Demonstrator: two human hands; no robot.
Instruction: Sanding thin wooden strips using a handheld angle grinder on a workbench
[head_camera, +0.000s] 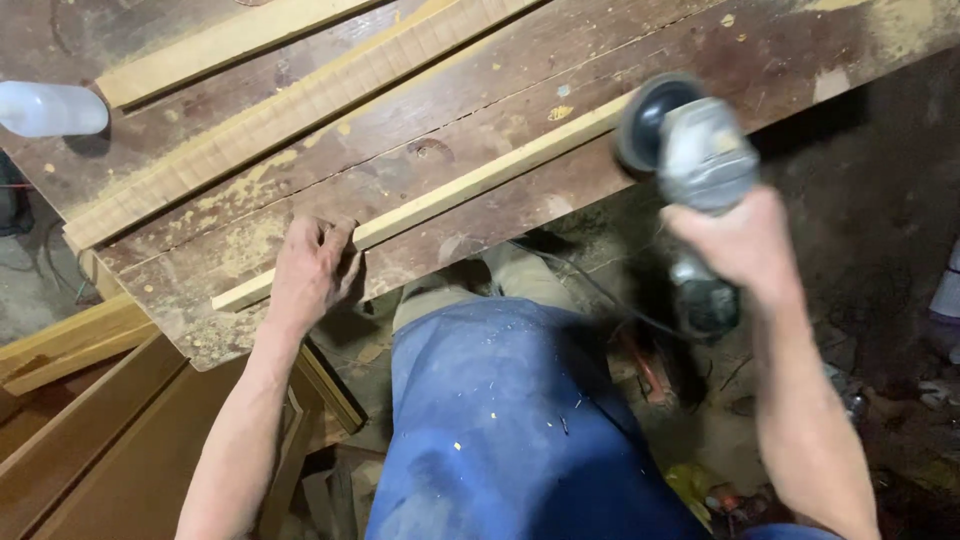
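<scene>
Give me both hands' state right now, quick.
Left hand: fingers spread, pressing the thin wood strip onto the workbench, not gripping it.
Right hand: closed around the grinder.

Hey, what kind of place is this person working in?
Most likely a woodworking shop. The left hand presses a thin wood strip on a worn, sawdust-covered workbench, the right hand holds a power sander, and more boards lie nearby.

A wood strip (470, 180) lies on the workbench (500, 90) — bottle (50, 108) far left, grinder (690, 150) at its right end.
</scene>
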